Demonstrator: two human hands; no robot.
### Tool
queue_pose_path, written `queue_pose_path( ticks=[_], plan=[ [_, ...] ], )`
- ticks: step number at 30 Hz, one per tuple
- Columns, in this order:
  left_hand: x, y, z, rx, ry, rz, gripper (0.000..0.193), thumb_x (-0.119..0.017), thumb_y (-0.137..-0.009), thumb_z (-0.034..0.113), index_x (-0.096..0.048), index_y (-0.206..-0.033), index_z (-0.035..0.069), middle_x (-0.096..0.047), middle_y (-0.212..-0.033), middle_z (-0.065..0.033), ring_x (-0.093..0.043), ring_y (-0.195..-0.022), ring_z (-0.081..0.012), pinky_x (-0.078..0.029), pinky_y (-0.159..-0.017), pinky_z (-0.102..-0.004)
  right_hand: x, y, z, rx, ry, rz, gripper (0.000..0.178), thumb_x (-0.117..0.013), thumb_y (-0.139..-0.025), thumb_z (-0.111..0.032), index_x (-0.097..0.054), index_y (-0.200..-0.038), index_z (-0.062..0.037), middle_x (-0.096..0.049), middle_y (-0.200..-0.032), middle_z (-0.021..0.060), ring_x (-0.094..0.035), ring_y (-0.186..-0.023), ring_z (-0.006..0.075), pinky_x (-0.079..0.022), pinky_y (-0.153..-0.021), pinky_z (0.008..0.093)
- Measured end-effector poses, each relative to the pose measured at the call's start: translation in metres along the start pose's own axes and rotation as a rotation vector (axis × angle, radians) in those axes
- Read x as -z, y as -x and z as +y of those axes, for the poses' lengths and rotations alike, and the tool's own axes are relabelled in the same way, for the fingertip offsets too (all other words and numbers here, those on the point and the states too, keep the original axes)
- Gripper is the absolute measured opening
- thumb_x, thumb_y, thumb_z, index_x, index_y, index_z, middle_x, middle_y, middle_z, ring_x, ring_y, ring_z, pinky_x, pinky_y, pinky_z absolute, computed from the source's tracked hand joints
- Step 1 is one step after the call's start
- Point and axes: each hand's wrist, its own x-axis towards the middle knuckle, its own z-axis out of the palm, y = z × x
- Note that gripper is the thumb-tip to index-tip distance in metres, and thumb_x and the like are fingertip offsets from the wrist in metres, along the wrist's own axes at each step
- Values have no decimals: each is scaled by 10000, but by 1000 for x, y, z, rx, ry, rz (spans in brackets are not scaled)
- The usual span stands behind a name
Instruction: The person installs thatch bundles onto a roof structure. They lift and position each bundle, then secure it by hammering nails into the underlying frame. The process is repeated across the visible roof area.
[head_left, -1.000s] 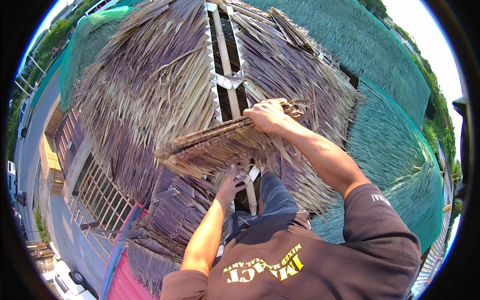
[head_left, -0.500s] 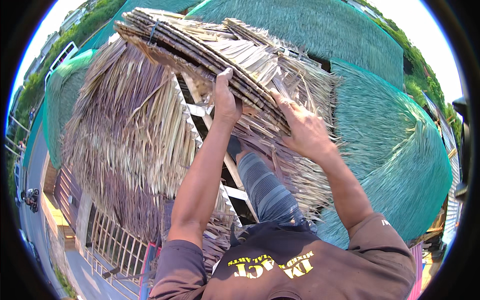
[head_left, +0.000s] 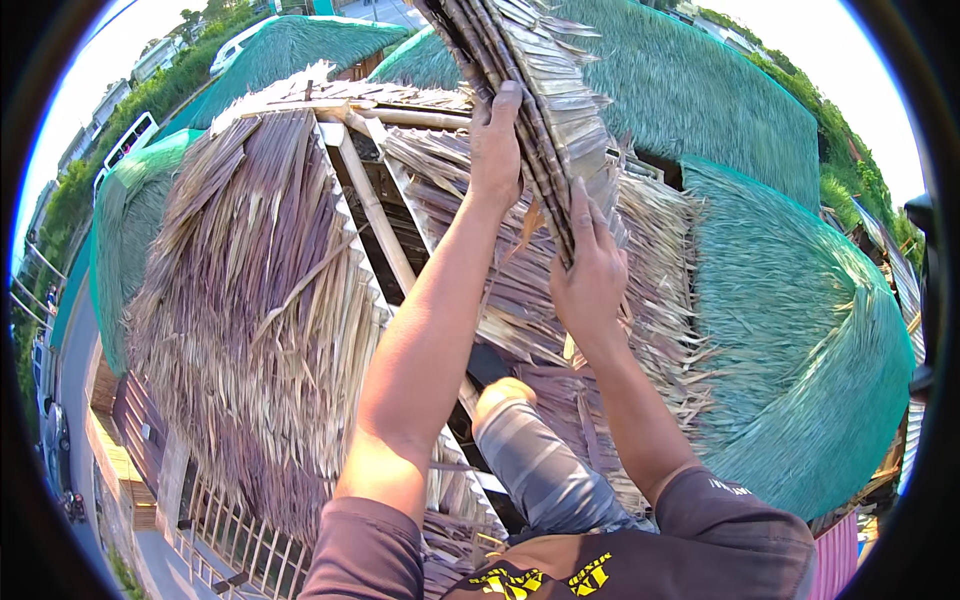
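Steeply slanted brown thatch bundle (head_left: 548,135)

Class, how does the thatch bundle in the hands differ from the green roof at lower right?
The bundle is brown with pale leaves; the roof is green. The bundle is long and narrow; the roof spreads broad. The left hand and right hand touch the bundle; neither touches the roof. Both things look shaggy.

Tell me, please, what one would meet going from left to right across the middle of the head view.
Narrow green roof, brown thatch slope, pale pole, left hand, right hand, broad green roof.
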Motion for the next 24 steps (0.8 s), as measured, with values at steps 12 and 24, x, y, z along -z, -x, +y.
queue_pose_path(
  ticks=[12, 24],
  plan=[
    [387, 291, -122, 804, -921, 757, 550, -685, -910, 290, -577, -1335, -42, -623, -1342, -215, -591, -1255, -298, -459, -1039, -396, -353, -106, 0, 85, 218, -609, 806, -782, -824, -327, -381, -1492, -119, -484, -1460, 86, -501, -1322, 309, -456, -975, 574],
    [328, 724, -88, 982, -725, 1469, 353, -648, -914, 265, -700, -1228, 112, -729, -1160, -127, -674, -1047, -286, -512, -901, -412, -249, 234, -212, 786, -213, -1388, 390, -710, -878, -301, -633, -1174, -59, -708, -1075, 192, -676, -1029, 392, -546, -878, 496]
  ],
)
